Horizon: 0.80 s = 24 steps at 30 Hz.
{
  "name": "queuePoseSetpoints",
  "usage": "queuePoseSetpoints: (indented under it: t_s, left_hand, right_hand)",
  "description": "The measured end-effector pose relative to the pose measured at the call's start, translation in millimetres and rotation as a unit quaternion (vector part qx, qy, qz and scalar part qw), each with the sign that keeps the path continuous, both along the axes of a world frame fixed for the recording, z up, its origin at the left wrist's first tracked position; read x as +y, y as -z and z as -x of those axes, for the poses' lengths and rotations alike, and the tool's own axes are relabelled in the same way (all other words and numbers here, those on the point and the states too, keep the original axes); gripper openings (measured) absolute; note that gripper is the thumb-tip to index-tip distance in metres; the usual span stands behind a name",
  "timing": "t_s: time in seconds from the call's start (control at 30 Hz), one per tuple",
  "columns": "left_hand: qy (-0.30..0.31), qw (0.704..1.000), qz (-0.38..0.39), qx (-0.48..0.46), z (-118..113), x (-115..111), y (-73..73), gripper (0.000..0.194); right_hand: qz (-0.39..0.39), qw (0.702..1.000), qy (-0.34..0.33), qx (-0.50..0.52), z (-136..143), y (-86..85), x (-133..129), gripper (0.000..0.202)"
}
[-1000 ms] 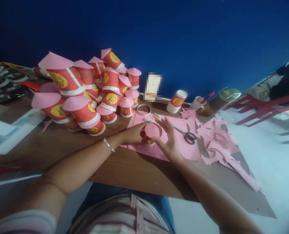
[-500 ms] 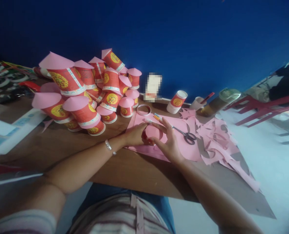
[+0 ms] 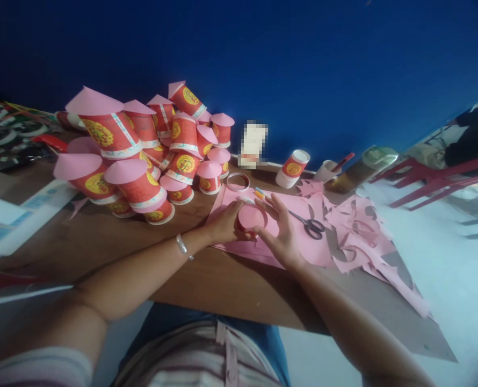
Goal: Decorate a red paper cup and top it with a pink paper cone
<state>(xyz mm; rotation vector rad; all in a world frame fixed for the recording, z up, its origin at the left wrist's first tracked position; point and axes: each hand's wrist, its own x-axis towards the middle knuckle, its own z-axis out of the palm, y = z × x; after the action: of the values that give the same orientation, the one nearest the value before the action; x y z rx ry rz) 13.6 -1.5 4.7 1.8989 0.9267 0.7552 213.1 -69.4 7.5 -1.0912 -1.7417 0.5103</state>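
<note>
A red paper cup topped with a pink paper piece is held low over the pink sheets, with my left hand wrapped round its left side. On the other side, my right hand has its fingers spread, the thumb at the near edge of the pink top and the fingertips by its far edge. Part of the cup is hidden by my hands. Just right of my right hand lie the black-handled scissors on the pink paper. Coloured pens lie beyond my fingertips.
Many red cups with pink cone tops are stacked at left. A tape roll, stacked cups, a white cup with a red tool and a bottle stand behind. Pink scraps cover the right side.
The cup has moved slightly left and turned a little in my left hand. My right fingers have shifted outward from the pink top and spread somewhat.
</note>
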Motion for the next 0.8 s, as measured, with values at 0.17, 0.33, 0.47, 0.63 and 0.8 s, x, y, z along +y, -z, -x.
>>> queuePoseSetpoints:
  t_s: [0.17,0.33,0.47,0.63,0.8]
  left_hand:
    - [0.026,0.998,0.047,-0.013,4,2,-6.2,0.101]
    - [0.143,0.97,0.185,-0.071,22,27,-6.6,0.105]
    - [0.171,0.947,0.233,-0.142,27,39,-3.5,0.07]
    - [0.134,0.95,0.239,-0.15,22,34,-6.1,0.061]
    - [0.129,0.947,0.252,-0.153,20,30,-10.2,0.061]
  right_hand:
    - [-0.021,1.0,0.007,-0.012,-1,-2.0,-3,0.085]
    - [-0.031,0.999,0.01,-0.041,0,-0.6,-4,0.084]
    - [-0.038,0.998,0.006,-0.057,2,0.2,-3,0.081]
    - [-0.044,0.997,0.018,-0.062,3,1.6,-2,0.078]
    - [-0.051,0.995,0.03,-0.075,3,2.8,-2,0.08]
